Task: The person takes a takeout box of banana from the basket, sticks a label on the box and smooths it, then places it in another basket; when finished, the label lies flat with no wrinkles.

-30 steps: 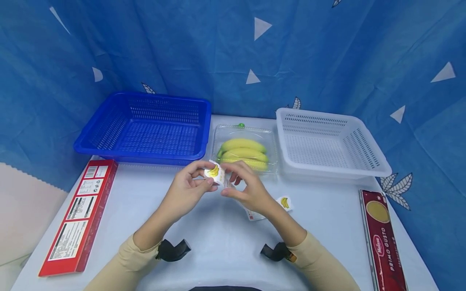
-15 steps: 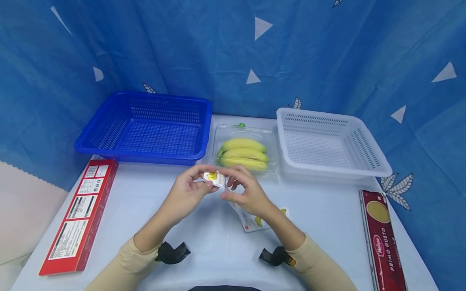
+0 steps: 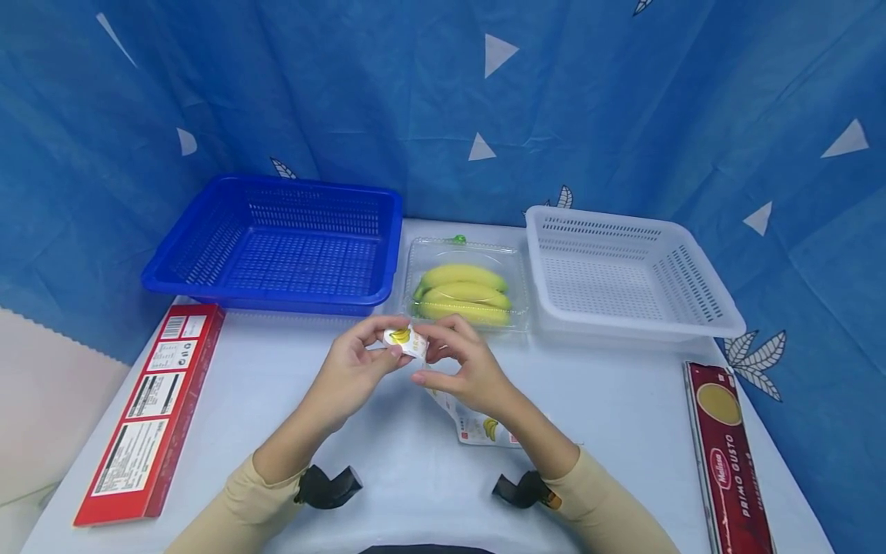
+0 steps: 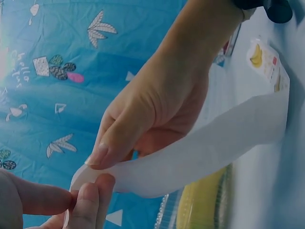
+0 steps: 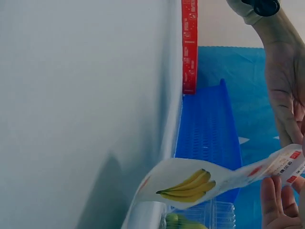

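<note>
In the head view my left hand (image 3: 349, 373) pinches the upper end of a white strip of banana stickers (image 3: 403, 338) between thumb and fingers. Close on the right, my right hand (image 3: 474, 373) has its fingers on the same strip. From there the strip runs down under the right hand to a loose length lying on the table. The left wrist view shows the plain white back of the strip (image 4: 190, 157), with the right thumb (image 4: 101, 155) at its edge. A printed banana bunch on the strip (image 5: 190, 186) faces the right wrist view.
A clear box of bananas (image 3: 464, 292) sits behind the hands, between a blue basket (image 3: 277, 296) and a white basket (image 3: 637, 323). A red box (image 3: 148, 415) lies at left, a dark red spaghetti pack (image 3: 730, 462) at right. Blue cloth (image 3: 443, 100) hangs behind.
The loose length of the strip has shifted toward the person, and its lower part has turned to show different prints. Both hands have dropped slightly, still together on the strip.
</note>
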Demonstrator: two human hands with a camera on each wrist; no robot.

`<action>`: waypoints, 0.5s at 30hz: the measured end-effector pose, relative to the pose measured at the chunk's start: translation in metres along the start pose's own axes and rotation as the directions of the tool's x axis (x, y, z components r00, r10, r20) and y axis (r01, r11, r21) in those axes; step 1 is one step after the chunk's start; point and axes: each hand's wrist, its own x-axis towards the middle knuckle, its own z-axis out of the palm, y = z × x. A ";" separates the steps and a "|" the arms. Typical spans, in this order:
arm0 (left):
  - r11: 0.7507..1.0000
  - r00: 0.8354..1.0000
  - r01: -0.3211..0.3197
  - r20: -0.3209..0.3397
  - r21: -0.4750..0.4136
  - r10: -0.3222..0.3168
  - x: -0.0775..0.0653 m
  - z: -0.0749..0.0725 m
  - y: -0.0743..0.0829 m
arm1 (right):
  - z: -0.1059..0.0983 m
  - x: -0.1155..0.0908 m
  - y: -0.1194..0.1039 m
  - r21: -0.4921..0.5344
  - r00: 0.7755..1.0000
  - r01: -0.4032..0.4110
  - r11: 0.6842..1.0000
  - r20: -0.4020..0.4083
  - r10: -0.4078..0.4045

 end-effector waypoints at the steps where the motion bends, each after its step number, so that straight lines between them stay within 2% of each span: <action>1: 1.000 1.000 0.007 -0.005 -0.006 -0.007 0.000 0.000 0.000 | 0.001 0.000 0.000 0.016 1.000 -0.012 1.000 -0.003 0.012; 6: 1.000 1.000 0.016 -0.011 -0.020 -0.016 -0.001 0.000 -0.001 | 0.003 0.000 -0.002 0.068 0.999 -0.032 0.997 -0.023 0.034; 15: 1.000 1.000 -0.004 -0.013 -0.007 0.004 -0.001 0.001 -0.003 | 0.003 0.000 -0.003 0.060 0.998 -0.022 0.998 -0.049 0.025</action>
